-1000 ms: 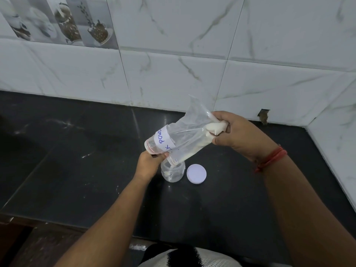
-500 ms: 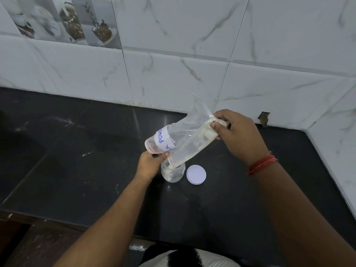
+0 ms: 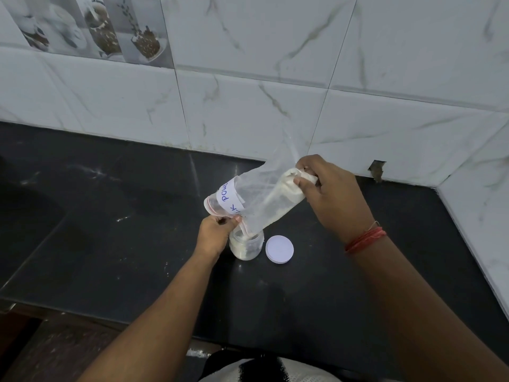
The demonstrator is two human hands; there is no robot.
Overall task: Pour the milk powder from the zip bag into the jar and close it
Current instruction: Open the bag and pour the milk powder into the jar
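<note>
Both hands' grip on 1 bag [image 3: 259, 199], 1 jar [image 3: 246, 245], 1 lid [image 3: 279, 248]

Zip bag [image 3: 259, 199] covers jar [image 3: 246, 246] mouth; lid [image 3: 279, 249] just beside.

A home kitchen is indicated. A polished black stone surface [image 3: 110, 230] is backed by white marble-look wall tiles [image 3: 248, 119], which turn a corner at 3 o'clock. At 11 o'clock, a decorative tile [image 3: 96, 26] printed with food and crockery is set.
</note>
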